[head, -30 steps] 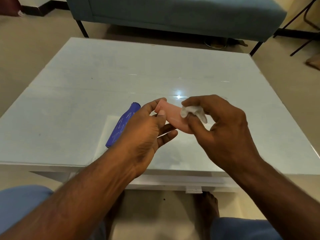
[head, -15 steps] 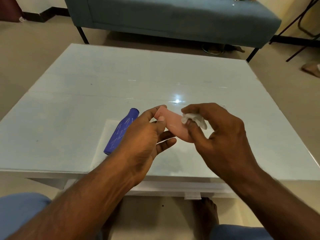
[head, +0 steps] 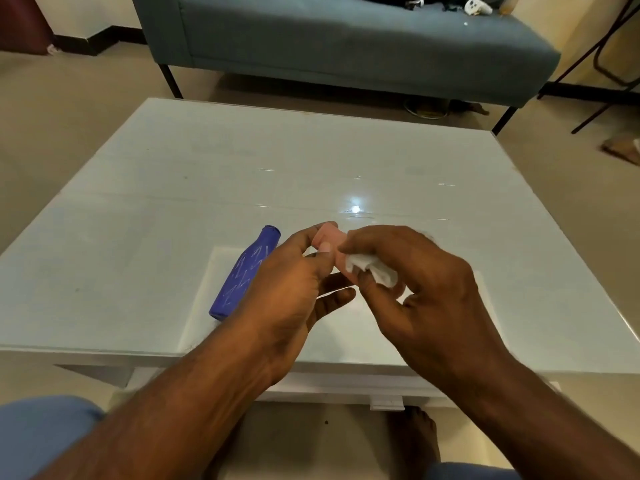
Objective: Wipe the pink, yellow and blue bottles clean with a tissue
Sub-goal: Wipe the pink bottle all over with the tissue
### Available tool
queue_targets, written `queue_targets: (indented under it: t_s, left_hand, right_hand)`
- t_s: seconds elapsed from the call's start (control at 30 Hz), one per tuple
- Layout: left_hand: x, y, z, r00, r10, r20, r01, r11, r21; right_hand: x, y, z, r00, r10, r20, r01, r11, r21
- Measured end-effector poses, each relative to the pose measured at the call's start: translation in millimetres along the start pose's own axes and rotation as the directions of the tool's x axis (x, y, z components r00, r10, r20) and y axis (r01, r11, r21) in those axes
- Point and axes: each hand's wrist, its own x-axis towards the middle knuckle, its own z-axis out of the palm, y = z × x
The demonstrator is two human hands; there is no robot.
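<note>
Above the near middle of the white table (head: 145,209), my left hand (head: 294,292) pinches the pink bottle (head: 329,235) near its top end. My right hand (head: 415,289) grips a crumpled white tissue (head: 370,270) and presses it against the pink bottle, covering most of the bottle's body. A blue bottle (head: 247,271) with pale scribbles lies on its side on the table just left of my left hand. No yellow bottle shows in this view.
A blue-grey sofa (head: 346,46) on thin black legs stands beyond the table's far edge, with small items on its seat. Dark chair legs (head: 609,64) stand at the far right. My knees (head: 41,434) and a bare foot (head: 415,434) are below the table's near edge.
My right hand with the tissue has slid left along the pink bottle toward my left hand, covering more of it. The camera has tilted up, showing more of the sofa.
</note>
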Motion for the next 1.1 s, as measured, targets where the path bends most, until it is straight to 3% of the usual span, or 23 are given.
queue_targets:
  t_s: [0.2,0.4,0.6,0.77,0.9,0.97,1.1]
  left_hand:
    - [-2,0,-2,1.0,0.016,-0.016,-0.016,1.0,0.009]
    - [-1,0,-1,1.0,0.019,-0.014,-0.019,1.0,0.012]
    - [0,-1,-2,1.0,0.023,-0.022,-0.022,0.999,0.029]
    - [3,0,-1,0.999,0.022,-0.03,-0.021,0.999,0.05]
    - [2,1,-1,0.999,0.015,-0.041,-0.014,0.999,0.04]
    - [1,2,-1,0.999,0.016,-0.035,-0.015,0.999,0.037]
    - [2,1,-1,0.999,0.018,-0.029,-0.017,0.999,0.041]
  right_hand:
    - [3,14,-6,0.979,0.195,-0.064,-0.193,0.981,0.028]
    - [-1,0,2,1.0,0.005,0.004,-0.006,1.0,0.023]
    - [1,14,-4,0.986,0.153,-0.069,-0.151,0.988,0.032]
    - [-1,3,4,0.999,-0.04,-0.002,0.04,0.999,-0.028]
    - [3,14,-3,0.99,0.127,-0.066,-0.127,0.992,0.005]
    - [2,16,-4,0.986,0.143,-0.082,-0.144,0.99,-0.008]
    - [-2,3,4,0.998,-0.056,-0.004,0.055,0.997,-0.063]
